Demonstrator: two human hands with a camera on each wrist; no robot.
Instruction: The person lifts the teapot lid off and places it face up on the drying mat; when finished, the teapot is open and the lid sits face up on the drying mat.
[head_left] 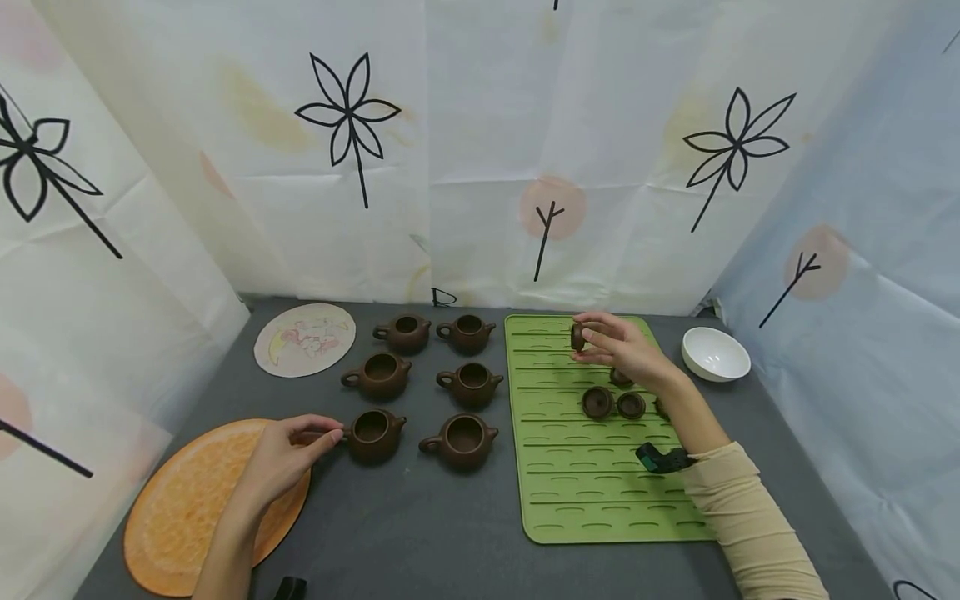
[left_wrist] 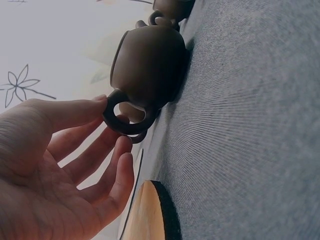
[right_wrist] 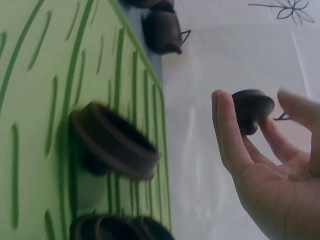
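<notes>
My left hand (head_left: 276,462) pinches the looped handle (left_wrist: 122,125) of a small brown teapot (head_left: 375,450) by thumb and fingertips. The teapot stands lidless on the dark cloth, front left among several like it. Above the far part of the green mat (head_left: 570,467), my right hand (head_left: 633,358) holds a small brown teapot lid (head_left: 577,337) between thumb and fingers. In the right wrist view, the knob of this lid (right_wrist: 254,107) points down. Several other lids lie on the mat under the right forearm, among them one lid (head_left: 597,402) with its hollow side up.
Other open teapots stand in two columns, including one teapot (head_left: 463,454) at the front right. Below the left forearm lies a round orange-brown mat (head_left: 187,492). A pale round mat (head_left: 303,340) lies at the back left, and a white bowl (head_left: 716,367) stands at the back right.
</notes>
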